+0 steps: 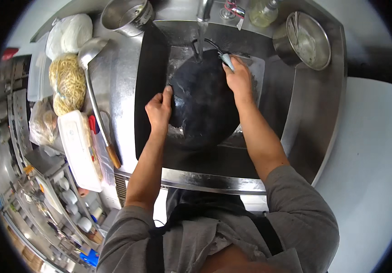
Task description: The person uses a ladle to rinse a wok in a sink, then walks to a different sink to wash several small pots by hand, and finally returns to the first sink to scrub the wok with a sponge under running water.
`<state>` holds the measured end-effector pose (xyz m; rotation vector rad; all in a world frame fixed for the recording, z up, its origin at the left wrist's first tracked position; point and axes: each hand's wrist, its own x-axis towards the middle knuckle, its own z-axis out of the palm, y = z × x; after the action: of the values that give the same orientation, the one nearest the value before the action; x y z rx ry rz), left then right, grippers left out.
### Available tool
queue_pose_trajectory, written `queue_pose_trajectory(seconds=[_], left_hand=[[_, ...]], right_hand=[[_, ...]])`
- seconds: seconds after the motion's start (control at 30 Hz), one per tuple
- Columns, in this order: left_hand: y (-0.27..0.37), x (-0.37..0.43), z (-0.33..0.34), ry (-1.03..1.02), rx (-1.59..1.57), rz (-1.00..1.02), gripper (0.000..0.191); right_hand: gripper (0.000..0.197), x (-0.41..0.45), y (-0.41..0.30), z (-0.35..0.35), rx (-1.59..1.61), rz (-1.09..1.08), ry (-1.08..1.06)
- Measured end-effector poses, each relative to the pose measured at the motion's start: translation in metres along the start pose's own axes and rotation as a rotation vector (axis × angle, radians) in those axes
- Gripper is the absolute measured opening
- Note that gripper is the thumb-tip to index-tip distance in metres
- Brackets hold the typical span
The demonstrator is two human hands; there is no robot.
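A large black wok rests in the stainless steel sink. Water runs onto its far part from the faucet. My left hand grips the wok's left edge, thumb uppermost and fingers partly hidden. On the far right side, my right hand is closed around a small light blue-grey item; whether this is a scrubbing pad or a covered grip, I cannot tell. Just beyond it curves a black loop handle. The wok's surface is wet and shiny in places.
Left of the sink lie a long-handled ladle, a bag of noodles and a lidded plastic container. A metal pot stands at the back left. A steel bowl and a soap bottle are at back right.
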<state>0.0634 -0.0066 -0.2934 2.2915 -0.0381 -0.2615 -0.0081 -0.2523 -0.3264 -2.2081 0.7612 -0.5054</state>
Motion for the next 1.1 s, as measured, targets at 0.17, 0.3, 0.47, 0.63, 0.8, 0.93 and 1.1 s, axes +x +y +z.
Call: queue_pose_trajectory(seconds=[0.17,0.3,0.47,0.63,0.8,0.93,1.1], left_hand=[[0.036,0.028,-0.008,-0.336,0.001,0.111,0.050],[0.055,0.032,0.020,-0.171,0.151,0.157,0.052],[0.079,-0.004,0.017,-0.166,0.166,0.165,0.046],[0.070,-0.004,0.015,-0.151,0.160,0.123,0.043],[0.060,0.002,0.023,-0.121,0.115,0.142,0.041],[0.046,0.021,-0.001,-0.125,0.070,0.073,0.048],[0.047,0.013,0.003,-0.069,0.037,0.151,0.051]], right_hand=[[0.031,-0.041,-0.064,-0.024,-0.020,-0.222,-0.089],[0.034,-0.017,-0.051,-0.013,-0.211,-0.241,-0.059],[0.030,0.029,-0.035,-0.008,-0.293,-0.131,-0.103],[0.032,-0.065,-0.095,-0.022,-0.188,-0.300,-0.031],[0.025,-0.028,-0.104,-0.003,-0.295,-0.319,0.035],[0.029,-0.056,-0.085,0.007,-0.132,-0.327,0.032],[0.029,0.047,0.012,0.001,-0.335,-0.067,-0.139]])
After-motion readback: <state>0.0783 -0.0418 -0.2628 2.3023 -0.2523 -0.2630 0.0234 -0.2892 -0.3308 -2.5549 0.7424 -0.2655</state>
